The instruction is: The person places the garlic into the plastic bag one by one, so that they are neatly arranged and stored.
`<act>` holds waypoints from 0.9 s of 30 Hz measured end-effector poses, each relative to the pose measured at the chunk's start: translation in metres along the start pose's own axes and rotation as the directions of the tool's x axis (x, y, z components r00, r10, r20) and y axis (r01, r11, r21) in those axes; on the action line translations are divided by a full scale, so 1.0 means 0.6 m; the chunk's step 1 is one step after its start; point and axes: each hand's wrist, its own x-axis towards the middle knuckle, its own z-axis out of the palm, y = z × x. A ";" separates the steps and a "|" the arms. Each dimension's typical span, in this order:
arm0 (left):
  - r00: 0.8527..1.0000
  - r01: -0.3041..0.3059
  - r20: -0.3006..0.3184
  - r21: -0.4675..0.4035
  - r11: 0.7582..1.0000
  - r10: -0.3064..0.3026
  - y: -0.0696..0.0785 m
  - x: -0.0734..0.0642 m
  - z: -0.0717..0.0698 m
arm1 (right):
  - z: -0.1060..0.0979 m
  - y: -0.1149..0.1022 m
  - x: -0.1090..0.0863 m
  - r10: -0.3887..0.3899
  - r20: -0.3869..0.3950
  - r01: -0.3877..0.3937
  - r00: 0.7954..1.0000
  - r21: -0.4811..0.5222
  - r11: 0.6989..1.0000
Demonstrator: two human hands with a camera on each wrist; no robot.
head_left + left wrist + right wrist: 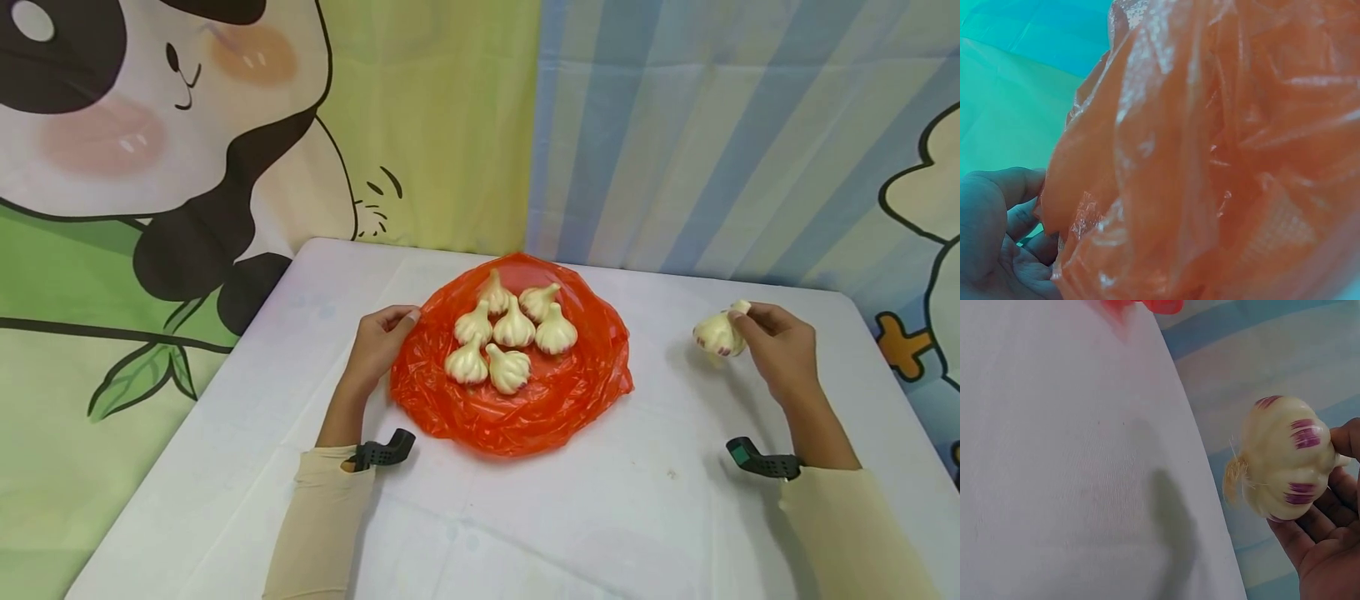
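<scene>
A red plastic bag (517, 425) lies spread on the table, its rim turned outward, with several white garlic bulbs (514, 325) grouped inside. At its left edge my left hand (381, 342) pinches the rim between thumb and fingers; the left wrist view shows the thumb against the crinkled plastic (1147, 162). Off to the right, my right hand (783, 346) holds a single garlic bulb (717, 333) above the table by its stem end. In the right wrist view this bulb (1291, 459) has purple streaks, and its tuft of roots points away from the fingers.
A white cloth covers the table (585, 525). Behind it hangs a curtain (675, 125) with blue stripes and a panda print. A dark camera mount (386, 450) sits on the left wrist, another camera mount (761, 460) on the right.
</scene>
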 end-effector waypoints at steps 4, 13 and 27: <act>1.000 -0.006 -0.005 -0.002 1.000 0.006 -0.002 0.001 -0.001 | 0.013 -0.012 -0.001 -0.086 0.007 0.084 0.996 0.106 0.991; 1.000 -0.010 -0.006 -0.012 1.000 0.010 -0.001 0.001 -0.002 | 0.036 -0.064 -0.014 -0.258 0.059 0.235 0.964 0.262 0.936; 1.000 -0.014 0.002 -0.033 0.999 0.014 0.000 0.000 -0.001 | 0.071 -0.099 -0.025 -0.371 0.115 0.298 0.921 0.406 0.864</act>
